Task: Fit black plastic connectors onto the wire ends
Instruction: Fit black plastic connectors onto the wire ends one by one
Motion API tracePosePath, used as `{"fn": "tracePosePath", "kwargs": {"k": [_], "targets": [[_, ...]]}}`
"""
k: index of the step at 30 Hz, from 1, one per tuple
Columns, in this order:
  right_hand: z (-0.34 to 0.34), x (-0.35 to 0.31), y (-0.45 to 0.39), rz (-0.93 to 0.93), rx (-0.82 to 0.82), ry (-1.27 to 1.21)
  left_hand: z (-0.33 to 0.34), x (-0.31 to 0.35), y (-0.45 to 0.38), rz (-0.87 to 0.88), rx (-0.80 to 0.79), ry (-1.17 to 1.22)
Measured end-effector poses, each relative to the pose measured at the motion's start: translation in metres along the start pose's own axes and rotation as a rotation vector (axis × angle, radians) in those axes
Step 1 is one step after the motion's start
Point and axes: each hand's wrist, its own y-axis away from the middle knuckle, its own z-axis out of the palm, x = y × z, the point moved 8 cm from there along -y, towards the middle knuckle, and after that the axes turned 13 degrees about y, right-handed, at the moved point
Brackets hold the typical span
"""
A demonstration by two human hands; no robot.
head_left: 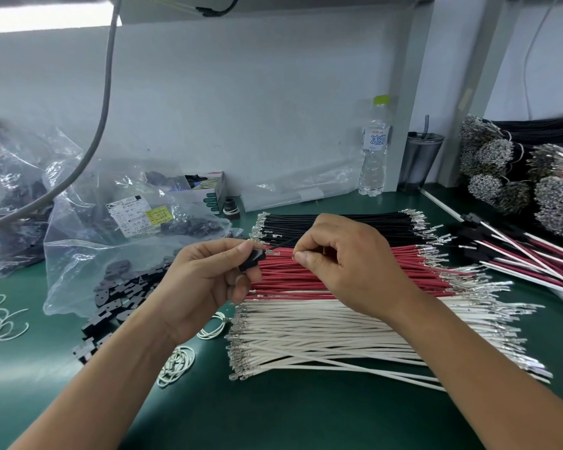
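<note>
My left hand (208, 280) pinches a small black plastic connector (249, 258) between thumb and fingers. My right hand (345, 264) pinches a black wire (281, 244) and a red wire (281, 254), whose metal terminals point at the connector's right side. Below the hands lie flat rows of black wires (338, 224), red wires (306, 277) and white wires (322, 332) with crimped ends. Loose black connectors (111, 306) spill from a clear bag (111, 241) on the left.
Finished assemblies with connectors (507, 248) lie at the right, with bundled wire stock (533, 177) behind. A water bottle (374, 147) and a dark cup (421, 160) stand at the back wall. White rubber bands (176, 365) dot the green mat (273, 417). A grey cable (104, 102) hangs at the left.
</note>
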Motion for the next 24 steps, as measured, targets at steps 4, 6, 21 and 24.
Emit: {"fn": "tracePosePath", "kwargs": {"k": [4,6,21,24], "targets": [[-0.0024,0.0004,0.0005,-0.015,-0.007,-0.028,0.0006,-0.0005,0.0003,-0.005,0.003,0.006],[-0.0021,-0.0005,0.0002,-0.016,-0.005,-0.019,0.0001,0.0003,0.0001,0.0,0.005,-0.001],[0.0,0.0018,0.001,0.031,-0.002,-0.09,-0.0014,0.0021,0.0001,0.008,0.02,-0.014],[-0.0009,0.0031,0.0008,0.04,0.001,-0.095,-0.001,0.0013,0.0006,0.0,0.019,-0.016]]}}
